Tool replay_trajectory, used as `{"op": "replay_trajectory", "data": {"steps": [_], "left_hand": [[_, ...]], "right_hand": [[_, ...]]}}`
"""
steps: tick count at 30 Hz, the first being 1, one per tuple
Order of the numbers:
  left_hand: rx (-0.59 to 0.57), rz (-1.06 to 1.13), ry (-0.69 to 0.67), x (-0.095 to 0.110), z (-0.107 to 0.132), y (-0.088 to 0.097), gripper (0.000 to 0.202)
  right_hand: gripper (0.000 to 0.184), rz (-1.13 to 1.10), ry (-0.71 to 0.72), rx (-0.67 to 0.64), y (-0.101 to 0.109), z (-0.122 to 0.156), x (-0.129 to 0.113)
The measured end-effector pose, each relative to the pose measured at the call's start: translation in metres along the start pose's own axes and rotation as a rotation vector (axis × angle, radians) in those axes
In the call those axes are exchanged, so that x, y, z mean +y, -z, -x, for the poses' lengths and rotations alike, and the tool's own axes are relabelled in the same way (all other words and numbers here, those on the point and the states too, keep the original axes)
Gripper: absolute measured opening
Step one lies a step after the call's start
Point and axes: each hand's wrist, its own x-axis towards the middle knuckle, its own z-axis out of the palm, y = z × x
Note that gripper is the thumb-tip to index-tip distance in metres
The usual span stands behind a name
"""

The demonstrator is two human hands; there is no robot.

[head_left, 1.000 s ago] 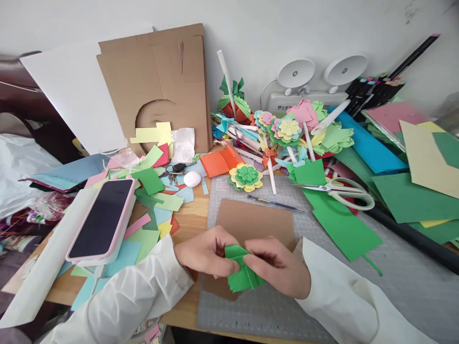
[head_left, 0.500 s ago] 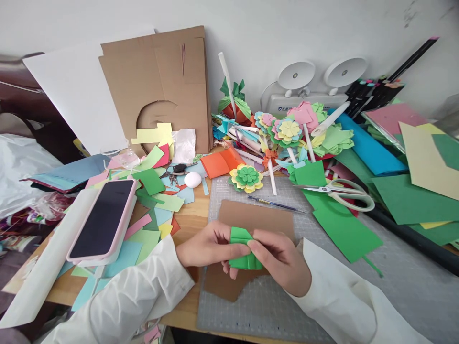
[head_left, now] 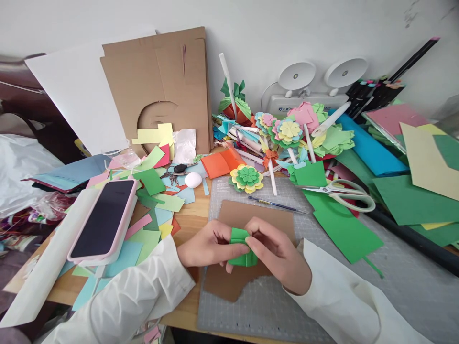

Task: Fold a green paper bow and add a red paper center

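A small folded piece of green paper (head_left: pixel 244 259) is held between both hands, with crease lines across it. My left hand (head_left: pixel 206 248) grips it from the left, thumb laid on top and fingers behind. My right hand (head_left: pixel 278 253) pinches its upper right part between thumb and index finger. The fingers hide parts of the paper. Beneath the hands lies a piece of brown cardboard (head_left: pixel 265 215) with a ragged lower edge, on a grey cutting mat (head_left: pixel 272 308).
A pen (head_left: pixel 276 205) and a layered paper flower (head_left: pixel 246 178) lie behind the cardboard. Scissors (head_left: pixel 344 193) rest on green paper to the right. A phone (head_left: pixel 103 220) and coloured paper scraps (head_left: pixel 148 239) are at left. Cardboard sheets (head_left: pixel 179 71) lean against the wall.
My right hand has shifted slightly left, its index finger more bent. The right part of the green paper is now folded in, so less of it shows.
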Motion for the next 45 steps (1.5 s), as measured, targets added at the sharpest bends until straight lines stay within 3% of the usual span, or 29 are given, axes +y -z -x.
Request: {"op": "replay_trajectory", "data": {"steps": [4,9,11,15,20,22,25,30,34,38,41,45], "left_hand": [[0.127,0.005,-0.043,0.003,-0.0014,-0.0032,0.036],[0.135,0.034,-0.014,0.0022,-0.0039,-0.0028,0.029],[0.076,0.116,0.006,0.0015,-0.0046,-0.0023,0.032],[-0.138,0.436,0.0,0.0016,-0.0049,-0.0022,0.058],[-0.165,0.573,0.13,0.0023,-0.0028,-0.0015,0.036],[-0.134,0.591,0.117,0.0027,-0.0025,-0.0008,0.034],[0.027,0.575,0.002,0.003,-0.0036,-0.0003,0.025],[0.285,0.475,-0.208,0.0009,-0.0064,-0.0027,0.018],[0.387,0.253,-0.337,-0.0003,-0.0058,-0.0058,0.016],[0.476,-0.143,-0.466,0.0006,-0.0035,-0.0076,0.009],[0.498,-0.432,-0.607,-0.0012,-0.0026,-0.0067,0.017],[0.479,-0.613,-0.787,-0.0059,-0.0032,-0.0033,0.025]], "right_hand": [[0.015,0.143,0.125,0.094,0.0022,-0.0026,-0.0009],[0.012,0.328,0.342,0.195,0.0048,-0.0008,-0.001],[0.011,0.388,0.412,0.204,0.0063,0.0014,-0.0007],[0.017,0.425,0.478,0.25,0.0089,0.0047,-0.0003],[0.021,0.459,0.569,0.184,0.0072,0.0041,-0.0015],[0.02,0.477,0.574,0.168,0.0066,0.0036,-0.002],[0.021,0.455,0.508,0.181,0.0069,0.0037,-0.0023],[0.029,0.178,0.343,0.188,0.0038,0.0044,0.0001],[0.016,0.193,0.27,0.242,0.0012,0.002,0.0037],[0.02,0.273,0.385,0.28,0.0047,0.0001,0.0036],[0.026,0.365,0.49,0.291,0.0078,-0.0002,0.0024],[0.031,0.415,0.578,0.294,0.0088,-0.0015,0.002]]}}
